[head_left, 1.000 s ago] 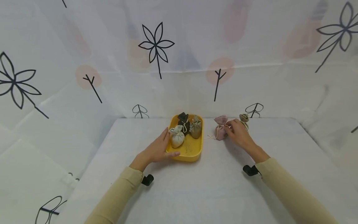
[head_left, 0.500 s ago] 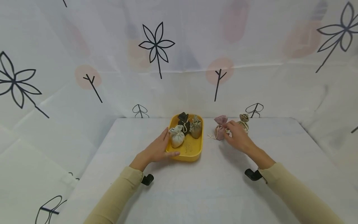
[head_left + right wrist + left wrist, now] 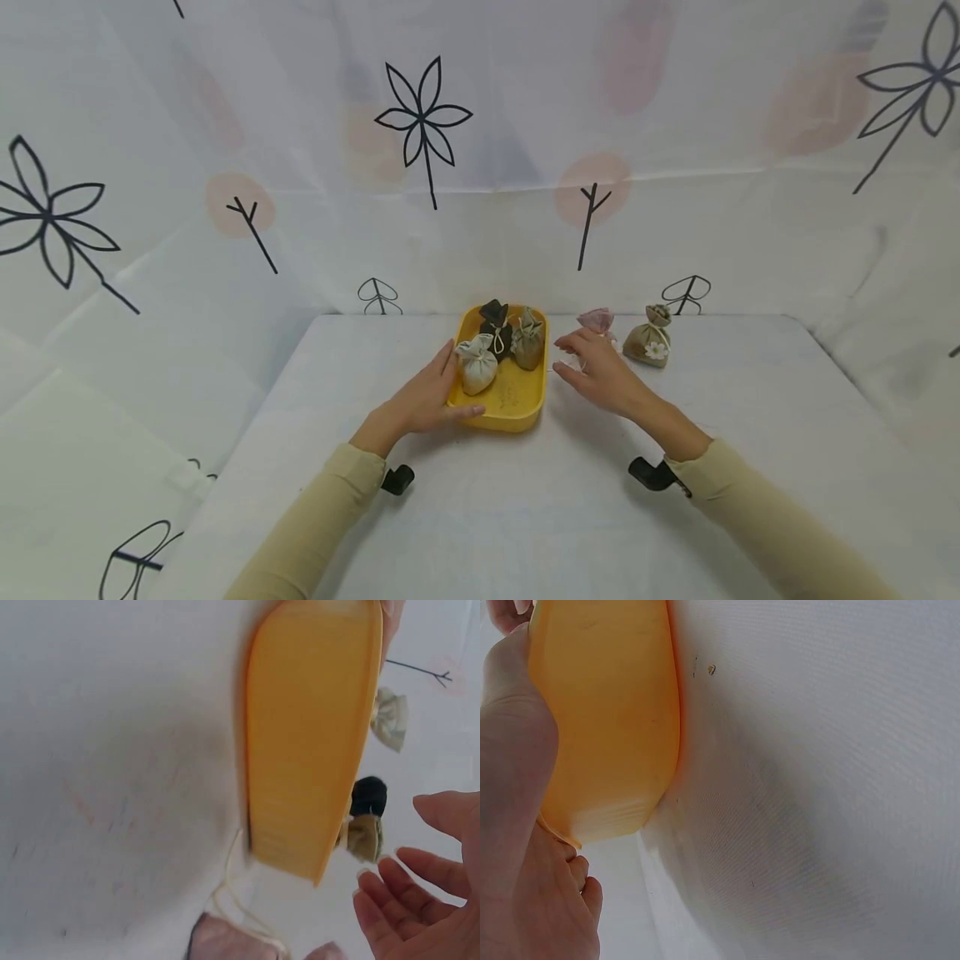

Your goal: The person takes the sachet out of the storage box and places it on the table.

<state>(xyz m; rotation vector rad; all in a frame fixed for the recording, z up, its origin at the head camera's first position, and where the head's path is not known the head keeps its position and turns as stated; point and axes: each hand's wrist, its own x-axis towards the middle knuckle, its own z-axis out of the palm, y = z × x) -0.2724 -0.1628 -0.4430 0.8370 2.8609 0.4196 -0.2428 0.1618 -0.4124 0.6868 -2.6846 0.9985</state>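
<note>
My left hand (image 3: 422, 395) holds the yellow tray (image 3: 542, 403) at its near-left corner, thumb over the front rim and fingers along the left wall. Inside the tray sit three small drawstring pouches: a pale one (image 3: 478, 375), a black one (image 3: 489, 313) and an olive-green one (image 3: 529, 350). My right hand (image 3: 602, 375) hovers between the tray and a pink pouch (image 3: 596, 318), fingers spread and loosely bent, holding nothing. It hides most of that pouch in the head view; the right wrist view shows part of the pink pouch (image 3: 229, 941) and its cord.
A brown-green pouch (image 3: 647, 342) with a white flower stands on the table, right of the pink one. White cloth covers the table (image 3: 480, 517). A white backdrop (image 3: 495, 242) with plant drawings rises behind its far edge.
My right hand has let go of the pink pouch and moved left toward the tray, uncovering the flowered pouch. My left hand and the tray have stayed put.
</note>
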